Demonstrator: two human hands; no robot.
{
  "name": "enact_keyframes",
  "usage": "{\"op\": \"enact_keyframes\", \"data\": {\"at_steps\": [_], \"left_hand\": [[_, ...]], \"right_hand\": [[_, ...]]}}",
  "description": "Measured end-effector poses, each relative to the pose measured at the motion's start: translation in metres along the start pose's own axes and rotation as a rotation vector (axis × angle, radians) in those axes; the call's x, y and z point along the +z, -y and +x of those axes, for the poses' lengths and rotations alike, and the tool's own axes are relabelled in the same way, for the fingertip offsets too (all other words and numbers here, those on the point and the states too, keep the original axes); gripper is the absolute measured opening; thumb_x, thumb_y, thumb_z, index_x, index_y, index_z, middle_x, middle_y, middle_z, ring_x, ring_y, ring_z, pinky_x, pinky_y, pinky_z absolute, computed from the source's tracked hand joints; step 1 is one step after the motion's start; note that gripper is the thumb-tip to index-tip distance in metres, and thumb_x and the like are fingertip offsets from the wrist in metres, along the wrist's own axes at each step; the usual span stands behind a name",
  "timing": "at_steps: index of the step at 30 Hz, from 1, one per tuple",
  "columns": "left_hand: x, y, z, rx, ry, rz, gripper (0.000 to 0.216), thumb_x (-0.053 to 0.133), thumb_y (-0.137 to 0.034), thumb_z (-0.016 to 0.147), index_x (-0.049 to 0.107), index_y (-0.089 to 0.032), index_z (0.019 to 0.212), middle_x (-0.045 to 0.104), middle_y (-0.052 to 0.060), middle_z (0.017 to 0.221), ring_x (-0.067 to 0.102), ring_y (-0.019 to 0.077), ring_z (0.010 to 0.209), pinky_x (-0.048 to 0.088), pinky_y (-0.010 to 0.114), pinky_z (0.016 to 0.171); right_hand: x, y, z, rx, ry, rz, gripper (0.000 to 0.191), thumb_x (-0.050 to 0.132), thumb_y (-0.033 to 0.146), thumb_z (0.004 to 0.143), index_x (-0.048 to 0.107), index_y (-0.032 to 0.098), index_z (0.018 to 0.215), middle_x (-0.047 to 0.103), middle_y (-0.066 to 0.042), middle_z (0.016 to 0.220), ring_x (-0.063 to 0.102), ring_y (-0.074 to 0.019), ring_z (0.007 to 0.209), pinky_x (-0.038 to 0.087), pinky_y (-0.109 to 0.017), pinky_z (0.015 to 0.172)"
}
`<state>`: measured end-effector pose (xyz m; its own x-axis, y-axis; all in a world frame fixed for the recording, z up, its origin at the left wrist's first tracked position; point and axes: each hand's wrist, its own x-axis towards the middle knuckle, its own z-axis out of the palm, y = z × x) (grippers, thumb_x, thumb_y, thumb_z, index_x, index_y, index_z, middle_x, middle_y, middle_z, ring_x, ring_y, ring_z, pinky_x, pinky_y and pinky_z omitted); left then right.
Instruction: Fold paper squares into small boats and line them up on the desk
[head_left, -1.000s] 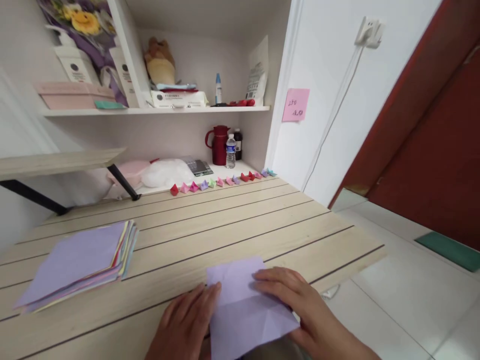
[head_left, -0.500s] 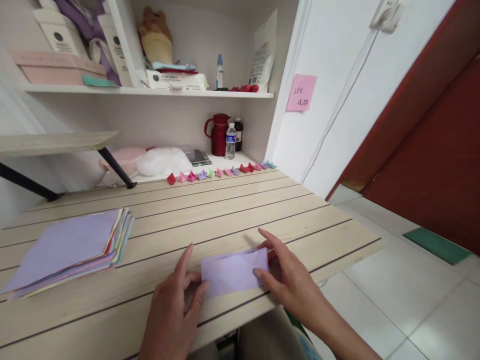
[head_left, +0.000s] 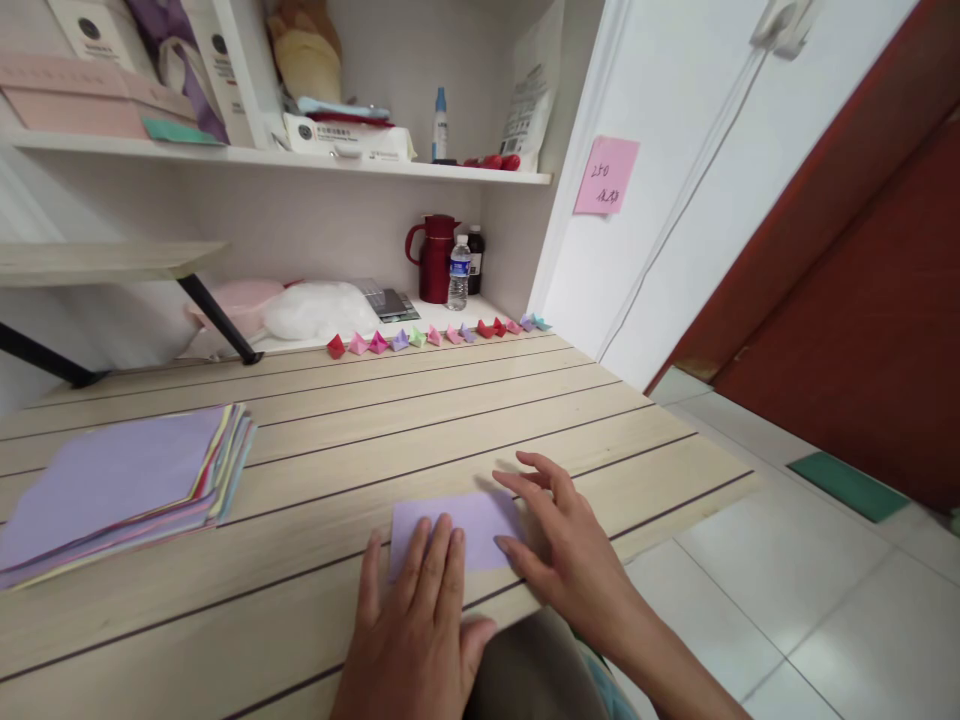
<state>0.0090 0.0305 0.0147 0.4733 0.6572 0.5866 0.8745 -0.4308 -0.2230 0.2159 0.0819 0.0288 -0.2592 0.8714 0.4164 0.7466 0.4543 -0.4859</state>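
Note:
A folded lilac paper sheet (head_left: 480, 520) lies flat near the front edge of the wooden desk (head_left: 360, 440). My left hand (head_left: 420, 625) rests palm down with its fingers stretched out over the paper's left half. My right hand (head_left: 559, 545) has its fingers spread, the tips touching the paper's right edge. Neither hand grips anything.
A stack of coloured paper sheets (head_left: 112, 490) lies at the desk's left. A row of small folded paper shapes (head_left: 435, 336) lines the back edge. Behind it stand a red jug (head_left: 435, 258), a water bottle (head_left: 458, 273) and shelves. To the right are the desk's edge, tiled floor and a pink sticky note (head_left: 606, 175).
The lilac sheet went from unfolded to folded in half and lying flat. My left hand moved onto it and flattened out; my right hand slid to its right edge.

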Motion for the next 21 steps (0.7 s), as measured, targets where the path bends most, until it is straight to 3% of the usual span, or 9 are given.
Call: {"op": "enact_keyframes", "data": {"at_steps": [3, 6, 8, 11, 14, 17, 21], "left_hand": [[0.008, 0.002, -0.009, 0.052, 0.025, 0.003, 0.049, 0.053, -0.038, 0.09, 0.055, -0.015, 0.133, 0.058, 0.013, 0.141, 0.056, 0.0288, 0.127, -0.007, 0.056, 0.121], [0.01, -0.002, -0.025, 0.015, 0.028, 0.013, 0.05, 0.05, -0.024, 0.088, 0.05, -0.016, 0.138, 0.056, 0.012, 0.142, 0.053, 0.0273, 0.131, -0.001, 0.056, 0.122], [0.011, -0.01, -0.037, -0.041, 0.0, 0.028, 0.052, 0.049, -0.017, 0.087, 0.049, -0.015, 0.139, 0.058, 0.011, 0.14, 0.05, 0.0258, 0.134, 0.006, 0.053, 0.123], [0.013, -0.019, -0.052, -0.073, -0.09, 0.016, 0.044, 0.047, -0.023, 0.091, 0.053, -0.01, 0.133, 0.064, 0.013, 0.134, 0.041, 0.0248, 0.141, 0.018, 0.044, 0.123], [0.014, -0.02, -0.059, -0.069, -0.147, -0.055, 0.035, 0.044, -0.021, 0.094, 0.058, -0.009, 0.125, 0.068, 0.012, 0.128, 0.037, 0.0215, 0.143, 0.026, 0.037, 0.12], [0.013, -0.015, -0.059, -0.059, -0.175, -0.086, 0.032, 0.046, -0.014, 0.093, 0.061, -0.009, 0.121, 0.067, 0.012, 0.128, 0.042, 0.0223, 0.14, 0.029, 0.038, 0.119], [0.013, -0.011, -0.053, 0.012, -0.149, -0.018, 0.036, 0.052, -0.02, 0.091, 0.061, -0.007, 0.123, 0.066, 0.015, 0.13, 0.053, 0.026, 0.131, 0.023, 0.04, 0.121]], "right_hand": [[-0.012, -0.001, -0.003, -0.135, 0.127, -0.01, 0.052, 0.064, 0.044, 0.09, 0.049, 0.031, 0.138, 0.036, -0.01, 0.153, 0.037, -0.0338, 0.138, 0.039, -0.052, 0.108], [-0.023, -0.003, -0.006, -0.347, 0.336, -0.043, 0.071, 0.067, 0.062, 0.082, 0.045, 0.033, 0.144, 0.045, -0.008, 0.15, 0.032, -0.0353, 0.142, 0.028, -0.054, 0.114], [-0.025, -0.004, -0.007, -0.403, 0.396, -0.072, 0.071, 0.069, 0.058, 0.083, 0.043, 0.034, 0.145, 0.049, -0.007, 0.148, 0.035, -0.0345, 0.139, 0.027, -0.053, 0.113], [-0.026, -0.002, -0.008, -0.372, 0.387, -0.077, 0.061, 0.071, 0.032, 0.083, 0.049, 0.035, 0.14, 0.051, -0.005, 0.145, 0.043, -0.0321, 0.131, 0.035, -0.048, 0.106], [-0.026, 0.003, -0.005, -0.34, 0.377, -0.036, 0.063, 0.066, 0.012, 0.075, 0.057, 0.035, 0.132, 0.053, -0.004, 0.14, 0.047, -0.0304, 0.126, 0.037, -0.046, 0.101], [-0.03, 0.004, 0.003, -0.329, 0.406, 0.078, 0.054, 0.063, 0.01, 0.076, 0.062, 0.034, 0.124, 0.057, -0.004, 0.134, 0.05, -0.0274, 0.122, 0.038, -0.044, 0.101], [-0.029, -0.001, 0.018, -0.266, 0.42, 0.304, 0.025, 0.06, 0.023, 0.09, 0.068, 0.029, 0.112, 0.062, -0.006, 0.124, 0.054, -0.024, 0.118, 0.039, -0.042, 0.101]]}}
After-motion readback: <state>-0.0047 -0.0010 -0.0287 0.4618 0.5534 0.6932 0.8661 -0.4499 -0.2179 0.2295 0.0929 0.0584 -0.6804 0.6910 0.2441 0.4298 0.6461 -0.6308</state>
